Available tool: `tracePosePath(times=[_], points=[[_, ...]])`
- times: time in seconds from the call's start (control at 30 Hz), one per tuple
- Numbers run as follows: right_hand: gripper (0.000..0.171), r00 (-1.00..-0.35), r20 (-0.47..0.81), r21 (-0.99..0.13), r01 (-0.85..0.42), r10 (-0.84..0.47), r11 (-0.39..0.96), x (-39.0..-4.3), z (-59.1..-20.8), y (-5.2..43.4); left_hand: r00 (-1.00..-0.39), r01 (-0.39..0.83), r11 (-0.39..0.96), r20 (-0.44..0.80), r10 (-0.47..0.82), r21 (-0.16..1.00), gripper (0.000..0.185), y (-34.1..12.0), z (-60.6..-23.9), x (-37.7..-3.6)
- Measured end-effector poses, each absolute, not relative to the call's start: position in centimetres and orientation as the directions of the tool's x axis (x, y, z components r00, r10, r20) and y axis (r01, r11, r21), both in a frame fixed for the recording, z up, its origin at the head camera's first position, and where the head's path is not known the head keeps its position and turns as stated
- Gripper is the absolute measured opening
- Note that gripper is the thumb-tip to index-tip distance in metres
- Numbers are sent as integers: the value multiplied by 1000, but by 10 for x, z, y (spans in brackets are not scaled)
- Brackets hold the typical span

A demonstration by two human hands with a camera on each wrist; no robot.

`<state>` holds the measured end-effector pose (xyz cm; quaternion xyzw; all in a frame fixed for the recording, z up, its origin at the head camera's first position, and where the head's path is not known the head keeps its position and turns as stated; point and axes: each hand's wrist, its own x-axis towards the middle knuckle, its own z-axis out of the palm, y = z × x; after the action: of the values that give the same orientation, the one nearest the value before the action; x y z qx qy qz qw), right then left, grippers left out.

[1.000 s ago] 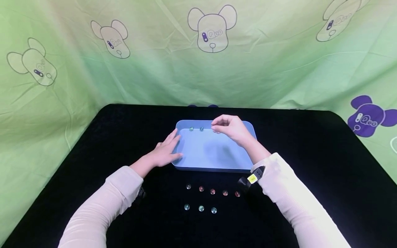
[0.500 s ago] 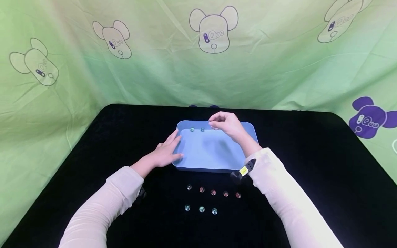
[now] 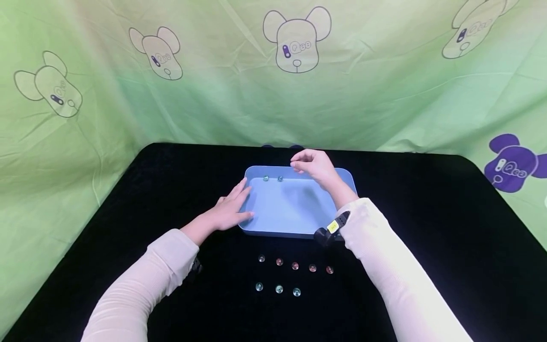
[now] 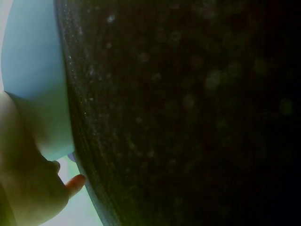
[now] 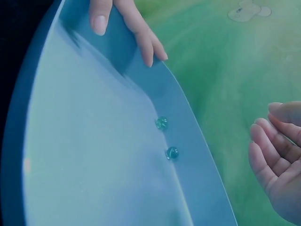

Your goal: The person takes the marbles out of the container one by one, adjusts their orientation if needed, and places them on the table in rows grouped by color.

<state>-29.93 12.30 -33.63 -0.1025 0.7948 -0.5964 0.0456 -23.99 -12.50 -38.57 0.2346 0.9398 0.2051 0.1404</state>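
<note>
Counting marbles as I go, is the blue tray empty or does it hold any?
Not empty: two greenish marbles lie inside the blue tray, against its far wall.

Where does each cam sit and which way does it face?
Head: high, facing forward and down at the blue tray; both arms, left hand, right hand show.
Left wrist: low, facing the black tabletop and tray wall; left hand's edge shows.
Right wrist: inside the tray's far end, facing two green marbles; fingers of both hands show.
Shared by head and right wrist: tray, marbles.

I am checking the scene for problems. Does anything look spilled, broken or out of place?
Nothing stands out. Two marbles lie by the tray's far wall, eight marbles sit in two neat rows on the black table.
</note>
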Motion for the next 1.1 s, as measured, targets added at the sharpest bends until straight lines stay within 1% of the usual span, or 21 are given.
tracePosePath(times=[0.27,0.63,0.93,1.1], points=[[24,-971,40,-952,-109,-238,287,-308,-346,116,-850,383,807,-171,498,449,71,-125,-386,-240],[21,-971,-6,-926,-85,-237,369,-321,-350,111,-853,374,809,-173,492,454,71,-125,-385,-239],[22,-964,-16,-898,-102,-264,429,-328,-358,107,-852,380,802,-163,497,461,71,-125,-387,-240],[18,-965,-21,-878,-107,-261,467,-329,-364,105,-856,374,809,-167,490,453,71,-125,-387,-240]])
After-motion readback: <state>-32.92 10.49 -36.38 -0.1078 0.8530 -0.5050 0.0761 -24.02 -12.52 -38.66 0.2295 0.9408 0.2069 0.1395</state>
